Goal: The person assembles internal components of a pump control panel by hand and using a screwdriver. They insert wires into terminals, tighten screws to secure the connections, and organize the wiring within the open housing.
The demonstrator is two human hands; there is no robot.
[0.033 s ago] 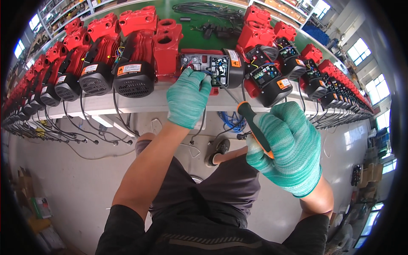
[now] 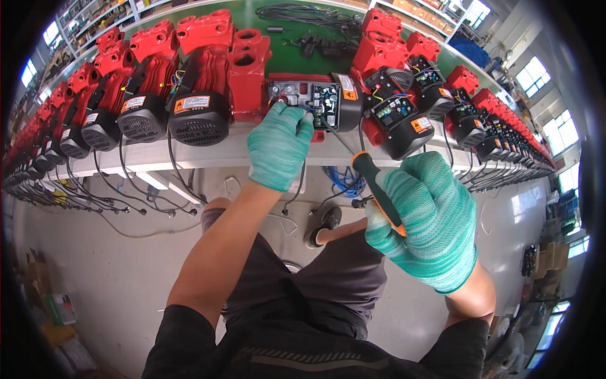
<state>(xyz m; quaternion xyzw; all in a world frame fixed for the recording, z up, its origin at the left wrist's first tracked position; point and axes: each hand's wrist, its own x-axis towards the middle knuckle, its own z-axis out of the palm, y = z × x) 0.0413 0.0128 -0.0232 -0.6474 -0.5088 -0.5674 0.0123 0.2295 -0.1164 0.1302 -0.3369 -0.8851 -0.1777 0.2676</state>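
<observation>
While right hand (image 2: 435, 221) grips screwdriver (image 2: 372, 178), left hand (image 2: 279, 145) rests at opened motor unit (image 2: 305, 90)

Where green-topped bench (image 2: 284, 67) curves across the view, red-and-black units (image 2: 201, 95) line both sides, cords (image 2: 172, 158) hanging past the front edge. Black cables (image 2: 306, 12) lie farther back; shelves (image 2: 416, 12) behind, windows (image 2: 533, 77) at right. Grey floor (image 2: 145, 252) below, blue cable coil (image 2: 345, 181) under the edge. Opened motor unit sits on the bench between the rows, just ahead of left hand, up-left of right hand. Right hand: closed tight round the handle, blade aimed up-left at circuit board (image 2: 326, 101); tip contact unclear. Left hand: bunched over unit's near side; can't tell if pinching anything.
</observation>
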